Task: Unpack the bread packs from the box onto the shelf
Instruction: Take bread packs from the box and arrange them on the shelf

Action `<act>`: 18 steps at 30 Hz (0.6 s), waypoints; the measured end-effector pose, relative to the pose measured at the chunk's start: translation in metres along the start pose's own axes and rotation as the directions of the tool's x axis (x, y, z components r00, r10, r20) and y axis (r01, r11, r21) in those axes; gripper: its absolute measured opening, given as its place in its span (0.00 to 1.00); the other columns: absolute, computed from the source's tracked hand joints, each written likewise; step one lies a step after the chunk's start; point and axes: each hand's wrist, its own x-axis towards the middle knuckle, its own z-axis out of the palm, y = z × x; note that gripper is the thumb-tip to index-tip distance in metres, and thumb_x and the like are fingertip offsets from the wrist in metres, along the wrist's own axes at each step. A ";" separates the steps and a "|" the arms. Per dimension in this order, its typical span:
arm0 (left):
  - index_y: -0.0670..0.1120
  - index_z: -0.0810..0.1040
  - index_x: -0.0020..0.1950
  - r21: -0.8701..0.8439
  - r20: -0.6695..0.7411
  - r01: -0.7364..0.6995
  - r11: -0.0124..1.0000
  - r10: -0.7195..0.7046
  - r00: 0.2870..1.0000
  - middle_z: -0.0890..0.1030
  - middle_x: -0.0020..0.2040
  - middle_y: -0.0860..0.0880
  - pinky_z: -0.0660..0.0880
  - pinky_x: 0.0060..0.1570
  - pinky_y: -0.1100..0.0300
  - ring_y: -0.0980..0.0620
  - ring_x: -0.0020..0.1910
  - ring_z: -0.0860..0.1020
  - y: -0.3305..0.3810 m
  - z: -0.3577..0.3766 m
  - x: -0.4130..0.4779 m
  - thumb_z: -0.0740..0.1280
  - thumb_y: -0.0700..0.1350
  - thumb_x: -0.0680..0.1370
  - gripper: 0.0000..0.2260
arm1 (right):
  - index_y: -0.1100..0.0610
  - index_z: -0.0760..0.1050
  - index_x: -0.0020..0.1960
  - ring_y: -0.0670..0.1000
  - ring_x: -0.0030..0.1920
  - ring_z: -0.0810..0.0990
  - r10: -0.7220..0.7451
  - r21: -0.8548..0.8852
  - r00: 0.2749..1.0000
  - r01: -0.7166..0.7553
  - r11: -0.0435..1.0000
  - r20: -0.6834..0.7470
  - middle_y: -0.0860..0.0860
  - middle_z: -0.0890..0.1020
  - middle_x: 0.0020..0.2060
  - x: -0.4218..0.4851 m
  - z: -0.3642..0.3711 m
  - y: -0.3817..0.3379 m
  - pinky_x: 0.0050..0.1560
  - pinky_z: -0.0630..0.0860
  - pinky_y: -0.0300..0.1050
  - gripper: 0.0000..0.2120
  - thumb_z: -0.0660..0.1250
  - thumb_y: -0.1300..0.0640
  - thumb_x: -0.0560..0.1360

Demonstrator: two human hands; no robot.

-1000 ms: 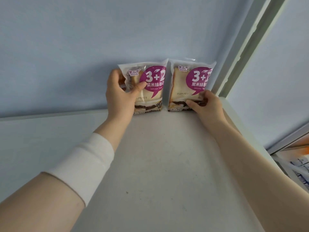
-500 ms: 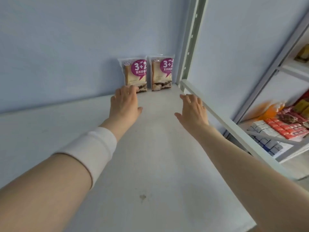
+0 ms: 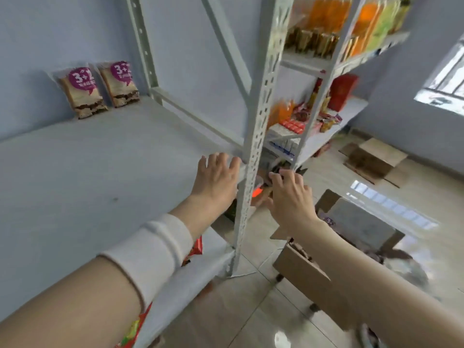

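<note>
Bread packs, two of them with purple "3+2" labels, stand upright side by side against the blue wall at the back of the shelf, well away from the perforated upright post at its front corner. The left hand hovers over the shelf edge just beside that post, fingers spread and empty. The right hand hangs on the post's far side, off the shelf and above the floor, loose and, as far as I can see, holding nothing. The hands are apart, with the post between them.

To my eye this is the gap between setting packs down and fetching more. The next move calls for a reach down into the cardboard box on the floor beyond the post, a grip on fresh packs, then a lift to the shelf beside the standing pair.

The right forearm covers much of the box's opening. Only a scrap of purple label shows near its rim, so I cannot tell how many packs remain. Something dark sits past the right fingertips, beside the post, too blurred to name. The neighbouring rack behind the post is smeared too.
</note>
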 end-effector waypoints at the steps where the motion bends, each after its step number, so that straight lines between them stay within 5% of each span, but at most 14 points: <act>1: 0.46 0.62 0.68 -0.017 0.009 -0.032 0.999 0.032 0.999 0.68 0.66 0.42 0.63 0.65 0.47 0.42 0.64 0.66 0.028 0.008 0.003 0.63 0.47 0.76 0.22 | 0.56 0.62 0.69 0.60 0.67 0.64 0.049 -0.020 0.999 -0.049 0.999 0.023 0.57 0.66 0.66 -0.014 0.004 0.027 0.62 0.66 0.57 0.22 0.61 0.53 0.76; 9: 0.47 0.63 0.67 -0.130 0.252 -0.205 0.970 0.233 0.939 0.69 0.65 0.43 0.62 0.64 0.48 0.42 0.65 0.66 0.236 0.116 0.018 0.62 0.47 0.77 0.19 | 0.55 0.66 0.65 0.57 0.66 0.66 0.479 -0.133 0.852 -0.460 0.878 0.211 0.55 0.69 0.64 -0.131 0.076 0.241 0.61 0.68 0.54 0.18 0.61 0.55 0.76; 18: 0.46 0.63 0.66 -0.224 0.525 -0.231 0.947 0.317 0.790 0.70 0.66 0.43 0.64 0.66 0.49 0.43 0.66 0.67 0.333 0.249 0.060 0.66 0.50 0.75 0.23 | 0.55 0.65 0.64 0.57 0.64 0.67 0.666 -0.214 0.620 -0.645 0.734 0.415 0.54 0.70 0.62 -0.154 0.170 0.356 0.57 0.69 0.51 0.16 0.56 0.50 0.78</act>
